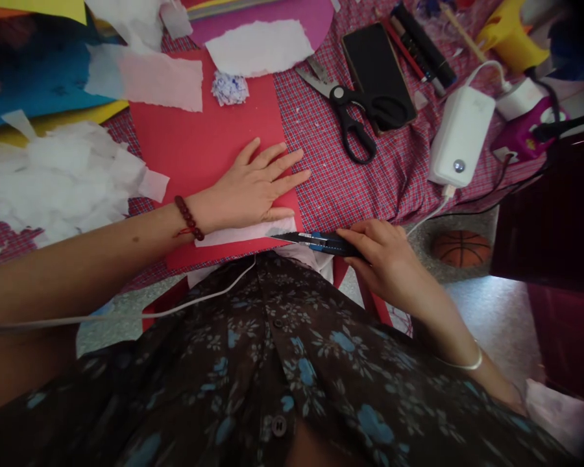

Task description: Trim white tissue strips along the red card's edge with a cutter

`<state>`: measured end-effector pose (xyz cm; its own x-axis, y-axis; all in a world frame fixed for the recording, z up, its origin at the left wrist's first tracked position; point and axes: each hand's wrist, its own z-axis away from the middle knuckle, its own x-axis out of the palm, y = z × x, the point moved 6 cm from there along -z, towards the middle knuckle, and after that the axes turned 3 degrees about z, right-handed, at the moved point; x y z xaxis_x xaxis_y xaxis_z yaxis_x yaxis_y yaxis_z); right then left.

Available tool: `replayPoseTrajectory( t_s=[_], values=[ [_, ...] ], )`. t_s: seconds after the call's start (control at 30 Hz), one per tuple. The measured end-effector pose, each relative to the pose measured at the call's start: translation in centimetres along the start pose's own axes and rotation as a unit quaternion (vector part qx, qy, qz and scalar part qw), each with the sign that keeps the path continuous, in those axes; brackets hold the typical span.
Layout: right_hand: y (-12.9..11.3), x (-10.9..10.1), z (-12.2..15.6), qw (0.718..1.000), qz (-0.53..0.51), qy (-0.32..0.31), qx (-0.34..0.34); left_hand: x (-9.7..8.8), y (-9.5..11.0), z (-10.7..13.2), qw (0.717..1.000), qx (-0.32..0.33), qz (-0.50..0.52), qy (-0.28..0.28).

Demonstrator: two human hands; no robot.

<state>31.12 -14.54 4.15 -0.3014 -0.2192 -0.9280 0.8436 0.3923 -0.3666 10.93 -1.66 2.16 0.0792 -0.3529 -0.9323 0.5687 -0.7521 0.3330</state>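
Note:
My left hand [253,185] lies flat and open on a red paper sheet [204,143], fingers spread toward the right. A white paper strip [243,233] sits under its heel, along the sheet's near edge. My right hand [384,259] is closed round a blue and black utility knife [316,241], whose blade tip points left at the end of that strip. A crumpled white and blue paper ball [229,87] rests higher up on the red sheet.
Black scissors [350,113], a black phone [377,71], pens [421,42] and a white power bank [460,136] lie on the red checked cloth [340,181] to the right. Torn white paper [63,175] piles up at left. A basketball [460,248] sits on the floor.

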Motion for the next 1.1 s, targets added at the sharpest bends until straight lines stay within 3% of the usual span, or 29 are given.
replayPoseTrajectory(
  t_s=[0.23, 0.43, 0.63, 0.77, 0.9, 1.03, 1.1],
  values=[
    [-0.4, -1.1, -0.3, 0.999, 0.028, 0.024, -0.004, 0.0, 0.0, 0.1, 1.000, -0.003, -0.007, -0.013],
    [-0.7, -1.1, -1.7, 0.999, 0.030, 0.031, -0.027, 0.6, -0.9, -0.3, 0.998, 0.012, 0.050, 0.024],
    [0.5, -0.7, -2.4, 0.999, -0.002, -0.005, -0.034, 0.7, -0.8, -0.4, 0.996, 0.016, 0.070, 0.053],
    [0.8, -1.0, -2.3, 0.999, -0.004, -0.028, -0.028, -0.3, -1.6, -0.2, 0.992, 0.012, 0.114, 0.050],
    [0.7, -1.4, -2.2, 0.999, 0.004, -0.024, -0.025, -3.0, -1.3, 3.6, 0.980, 0.051, 0.143, 0.127],
    [0.9, -1.3, -2.5, 0.999, -0.001, -0.031, -0.027, -3.2, 2.2, 9.5, 0.970, 0.073, -0.113, 0.201],
    [1.2, -1.2, -2.7, 0.999, -0.010, -0.038, -0.028, -1.8, 4.0, 11.4, 0.965, 0.083, -0.177, 0.177]
  ],
)
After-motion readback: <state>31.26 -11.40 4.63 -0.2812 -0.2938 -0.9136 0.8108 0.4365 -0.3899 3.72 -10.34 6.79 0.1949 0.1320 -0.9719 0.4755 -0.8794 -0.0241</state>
